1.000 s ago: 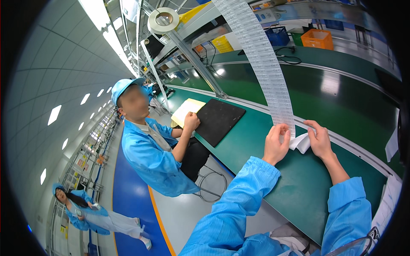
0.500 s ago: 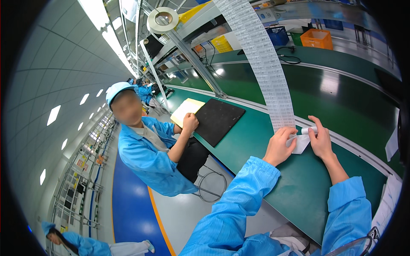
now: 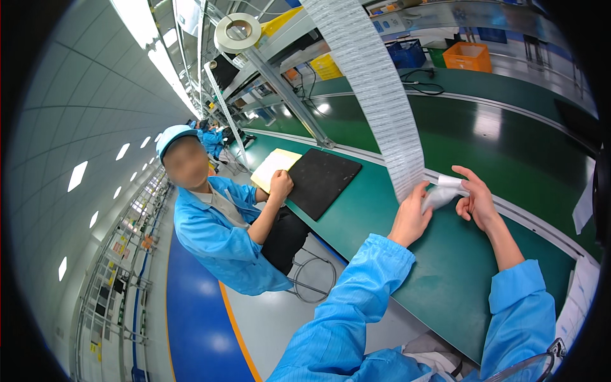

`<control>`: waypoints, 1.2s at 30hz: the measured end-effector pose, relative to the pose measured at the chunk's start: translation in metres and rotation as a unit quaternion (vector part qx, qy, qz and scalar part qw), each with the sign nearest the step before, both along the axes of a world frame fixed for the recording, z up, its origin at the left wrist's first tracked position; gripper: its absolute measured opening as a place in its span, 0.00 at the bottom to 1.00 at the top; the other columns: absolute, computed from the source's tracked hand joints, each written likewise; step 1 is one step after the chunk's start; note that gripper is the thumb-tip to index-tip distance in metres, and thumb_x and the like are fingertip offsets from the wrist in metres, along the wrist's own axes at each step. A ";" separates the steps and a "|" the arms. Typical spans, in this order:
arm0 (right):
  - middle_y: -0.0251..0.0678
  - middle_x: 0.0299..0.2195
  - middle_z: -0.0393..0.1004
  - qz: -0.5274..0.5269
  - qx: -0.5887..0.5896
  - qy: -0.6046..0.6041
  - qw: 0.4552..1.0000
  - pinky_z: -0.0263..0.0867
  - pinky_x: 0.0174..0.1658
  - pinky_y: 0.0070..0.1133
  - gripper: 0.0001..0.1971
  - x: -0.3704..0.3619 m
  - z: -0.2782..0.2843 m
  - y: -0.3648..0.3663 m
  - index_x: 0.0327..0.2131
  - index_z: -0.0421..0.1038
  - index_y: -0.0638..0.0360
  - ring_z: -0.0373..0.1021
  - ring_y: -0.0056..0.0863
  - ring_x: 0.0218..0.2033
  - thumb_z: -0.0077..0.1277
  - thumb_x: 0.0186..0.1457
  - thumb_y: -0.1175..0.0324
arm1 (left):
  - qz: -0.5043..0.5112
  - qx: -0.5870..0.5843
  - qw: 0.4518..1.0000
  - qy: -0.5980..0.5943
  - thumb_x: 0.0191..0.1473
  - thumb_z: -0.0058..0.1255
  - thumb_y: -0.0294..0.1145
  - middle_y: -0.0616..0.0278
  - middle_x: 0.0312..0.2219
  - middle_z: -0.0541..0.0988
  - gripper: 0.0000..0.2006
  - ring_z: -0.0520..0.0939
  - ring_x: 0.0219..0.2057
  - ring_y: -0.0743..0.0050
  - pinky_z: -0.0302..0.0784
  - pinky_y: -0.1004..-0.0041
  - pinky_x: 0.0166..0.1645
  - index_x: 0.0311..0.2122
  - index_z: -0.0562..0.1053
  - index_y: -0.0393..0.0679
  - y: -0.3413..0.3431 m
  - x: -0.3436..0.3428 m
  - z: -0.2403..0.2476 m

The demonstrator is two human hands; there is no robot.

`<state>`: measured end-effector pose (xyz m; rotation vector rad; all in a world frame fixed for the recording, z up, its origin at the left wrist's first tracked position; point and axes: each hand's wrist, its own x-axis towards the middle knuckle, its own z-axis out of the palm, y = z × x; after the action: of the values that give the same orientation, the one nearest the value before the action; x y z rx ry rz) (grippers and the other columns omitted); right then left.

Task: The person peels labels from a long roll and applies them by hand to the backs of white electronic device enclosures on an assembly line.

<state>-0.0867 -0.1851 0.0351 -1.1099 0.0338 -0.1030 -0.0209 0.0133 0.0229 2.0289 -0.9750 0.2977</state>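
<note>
A long, wide strip of printed white labels [image 3: 382, 95] hangs from above, its lower end reaching my left hand [image 3: 410, 218]. My left fingers are pinched on that lower end, above the green bench top [image 3: 439, 274]. Between my hands is a white, partly see-through piece of film or backing [image 3: 438, 197], folded and blurred, with a rolled edge near the right fingers. My right hand [image 3: 480, 200] has its thumb and a finger on the rolled edge, while the index finger sticks out upward.
To the left a seated co-worker [image 3: 219, 216] rests a hand by a yellow-edged sheet [image 3: 273, 167]. A black mat [image 3: 324, 184] lies between us. A tape roll [image 3: 238, 32] hangs on a metal post. Beyond the bench rail runs a dark green belt [image 3: 490, 140], with an orange crate [image 3: 468, 57] behind.
Both hands have risen slightly, and the strip's lower end has shifted left. The white piece has turned and blurred between my hands. A person at lower left has left the view.
</note>
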 end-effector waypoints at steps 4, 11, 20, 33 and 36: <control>0.41 0.37 0.74 0.094 0.065 0.023 0.993 0.57 0.09 0.16 0.24 -0.010 0.014 -0.011 0.57 0.61 0.60 0.67 0.24 0.11 0.41 0.59 0.61 | 0.068 0.016 0.997 0.010 0.44 0.53 0.16 0.49 0.39 0.77 0.27 0.77 0.42 0.43 0.73 0.57 0.44 0.52 0.66 0.43 0.011 0.005 -0.002; 0.46 0.43 0.72 0.115 0.017 0.081 0.990 0.58 0.09 0.17 0.28 -0.015 0.009 -0.027 0.59 0.58 0.61 0.69 0.27 0.12 0.43 0.60 0.57 | 0.137 -0.007 0.989 -0.049 0.43 0.47 0.14 0.54 0.38 0.74 0.17 0.76 0.41 0.48 0.74 0.61 0.44 0.40 0.73 0.42 0.014 0.006 -0.002; 0.51 0.49 0.70 0.031 0.180 -0.032 0.983 0.61 0.18 0.16 0.28 -0.014 0.000 -0.063 0.61 0.56 0.62 0.69 0.25 0.19 0.41 0.61 0.57 | 0.149 0.011 0.982 -0.113 0.40 0.47 0.13 0.56 0.36 0.74 0.15 0.76 0.40 0.49 0.72 0.61 0.45 0.33 0.73 0.45 0.018 0.015 -0.003; 0.51 0.48 0.68 0.082 0.100 0.042 0.991 0.64 0.17 0.17 0.25 -0.023 -0.001 -0.093 0.59 0.56 0.67 0.76 0.30 0.23 0.39 0.64 0.60 | 0.192 -0.011 0.976 -0.099 0.38 0.47 0.10 0.57 0.32 0.71 0.11 0.75 0.33 0.52 0.72 0.64 0.37 0.27 0.69 0.39 0.014 0.014 -0.005; 0.50 0.50 0.67 0.032 0.144 -0.002 0.989 0.66 0.21 0.18 0.26 -0.021 -0.004 -0.089 0.60 0.55 0.66 0.76 0.31 0.26 0.40 0.63 0.60 | 0.177 0.019 0.982 -0.068 0.39 0.50 0.12 0.55 0.33 0.71 0.10 0.74 0.34 0.52 0.71 0.63 0.39 0.29 0.70 0.39 0.011 0.010 -0.003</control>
<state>-0.1079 -0.2741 0.0315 -0.8221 0.0095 -0.0417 -0.0104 0.0247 0.0197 2.2373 -0.6981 0.6189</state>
